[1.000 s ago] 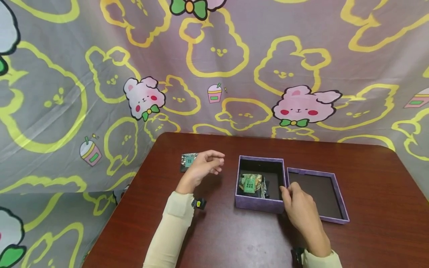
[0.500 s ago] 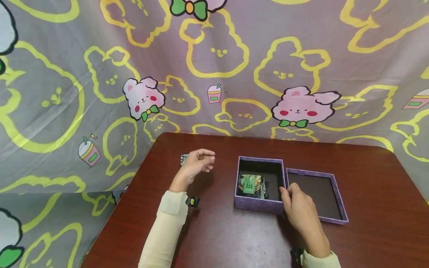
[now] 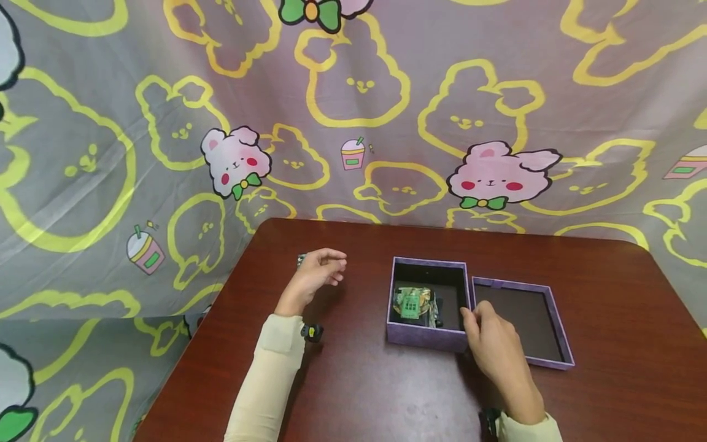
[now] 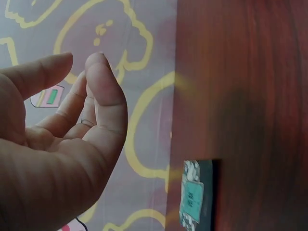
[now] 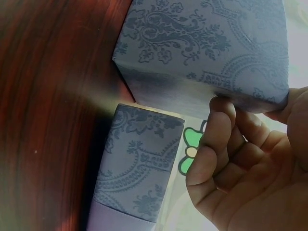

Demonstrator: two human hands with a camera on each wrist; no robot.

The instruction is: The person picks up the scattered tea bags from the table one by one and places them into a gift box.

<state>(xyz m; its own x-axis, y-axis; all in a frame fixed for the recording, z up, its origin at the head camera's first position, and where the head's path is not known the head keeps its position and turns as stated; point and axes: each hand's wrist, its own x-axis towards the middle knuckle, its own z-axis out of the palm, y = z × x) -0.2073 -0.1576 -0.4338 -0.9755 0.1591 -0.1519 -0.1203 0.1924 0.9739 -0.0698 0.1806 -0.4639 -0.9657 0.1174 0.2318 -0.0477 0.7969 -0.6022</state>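
Note:
My left hand hovers over the left part of the table, its fingers loosely bent and holding nothing. Beneath and behind it lies a flat packet with a teal label, mostly hidden by the hand in the head view. My right hand grips the near right corner of an open purple box. In the right wrist view, the thumb and fingers pinch the corner of the patterned box wall. Foil packets, the top one with a green label, lie in the left half of the box.
Right of the box, the purple lid lies with its dark inside up; my right hand covers part of its near left side. A dark red wooden table carries everything. Behind it hangs a grey cloth with bear and rabbit drawings.
My left hand has moved left, away from the box and over the packet on the table, covering most of it. The right hand and the box stay put.

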